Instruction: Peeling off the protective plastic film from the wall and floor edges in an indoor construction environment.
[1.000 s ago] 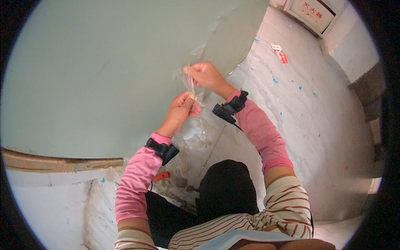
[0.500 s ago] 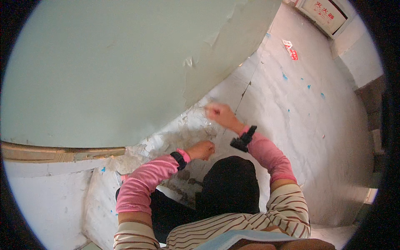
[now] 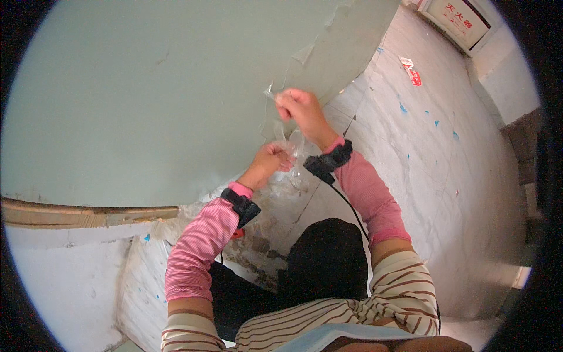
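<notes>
Clear plastic film [image 3: 296, 144] is hanging in a crumpled strip between the person's two hands, over the edge of a grey-green panel [image 3: 146, 105]. Nearest of all, a pale blue strip of material [image 3: 352, 332] is crossing the bottom of the view, with a brown-striped cream top [image 3: 404, 276] spreading out beyond it. Next, black trousers [image 3: 328, 258] are covering a bent knee, and pink sleeves [image 3: 375, 199] are wrapping both forearms. Black wrist devices [image 3: 241, 207] are sitting at both wrists, a dark cable [image 3: 353, 208] trailing from the right one. A small red-orange object [image 3: 237, 233] is showing beside the left sleeve, partly hidden. Farther out, the left hand [image 3: 267, 166] is grasping the film between thumb and fingers. The right hand [image 3: 305, 114] is curling its fingers just beside a raised, shiny flap [image 3: 269, 92] on the panel; whether it is pinching the flap, I cannot tell. Along the panel's lower left, a wooden strip [image 3: 88, 217] is running. To the right, pale veined floor [image 3: 404, 188] is stretching away, with blue scraps [image 3: 403, 108] dotting it. Past them a red-and-white label [image 3: 414, 76] is lying, and farthest off a white box [image 3: 456, 22] with red markings is standing.
</notes>
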`<move>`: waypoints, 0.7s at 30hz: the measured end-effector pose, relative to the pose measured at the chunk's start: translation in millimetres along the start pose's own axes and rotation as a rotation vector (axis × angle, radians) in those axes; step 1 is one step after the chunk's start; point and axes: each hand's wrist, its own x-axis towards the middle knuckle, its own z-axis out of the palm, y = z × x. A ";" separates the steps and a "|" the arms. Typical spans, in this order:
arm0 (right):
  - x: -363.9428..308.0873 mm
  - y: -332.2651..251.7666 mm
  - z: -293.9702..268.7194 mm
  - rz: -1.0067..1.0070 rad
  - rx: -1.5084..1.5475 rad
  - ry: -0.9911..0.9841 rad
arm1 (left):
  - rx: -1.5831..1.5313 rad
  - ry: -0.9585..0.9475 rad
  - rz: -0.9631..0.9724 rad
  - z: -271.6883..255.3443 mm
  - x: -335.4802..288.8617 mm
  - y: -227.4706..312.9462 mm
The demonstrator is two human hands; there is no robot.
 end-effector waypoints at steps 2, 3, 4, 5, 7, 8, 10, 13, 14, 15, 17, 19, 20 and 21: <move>-20.6 14.6 3.5 0.076 -0.125 -0.054 | -0.085 -0.036 0.074 -13.6 -4.5 18.4; -30.2 19.6 5.2 0.077 -0.125 -0.059 | -0.177 -0.085 0.139 -16.3 -6.8 24.3; -41.9 26.6 4.9 0.102 -0.006 0.001 | -0.185 -0.084 0.136 -12.2 -9.9 27.6; -49.1 32.2 3.3 0.127 0.113 0.060 | -0.104 -0.104 0.111 -7.4 -13.1 31.1; -54.8 35.6 -5.1 0.110 0.044 0.156 | -0.024 -0.141 0.088 2.4 -11.6 31.5; -56.5 36.1 -9.1 0.089 -0.018 0.248 | -0.047 -0.116 0.075 8.5 -11.3 28.0; -49.7 24.6 -5.1 0.007 -0.109 0.306 | -0.058 -0.084 0.063 5.5 -10.4 22.9; -27.5 2.7 -15.8 -0.059 -0.237 0.365 | -0.024 -0.011 0.053 -1.2 -8.4 19.5; -18.0 -6.7 -25.3 -0.042 -0.283 0.373 | -0.021 0.010 0.053 1.6 -8.1 22.5; -7.2 -15.5 -26.3 -0.043 -0.280 0.374 | -0.015 0.041 0.049 1.3 -9.2 24.0; 14.5 -36.9 -26.1 -0.105 -0.240 0.461 | -0.010 0.026 0.057 3.4 -5.1 23.9; 34.7 -48.3 -25.3 -0.075 -0.281 0.409 | 0.001 0.028 0.061 2.0 -5.6 23.9; 40.5 -50.8 -25.0 -0.042 -0.326 0.355 | -0.012 0.033 0.063 2.2 -6.9 23.4; 42.4 -51.5 -26.2 -0.043 -0.329 0.361 | -0.028 0.033 0.066 4.2 -7.0 22.9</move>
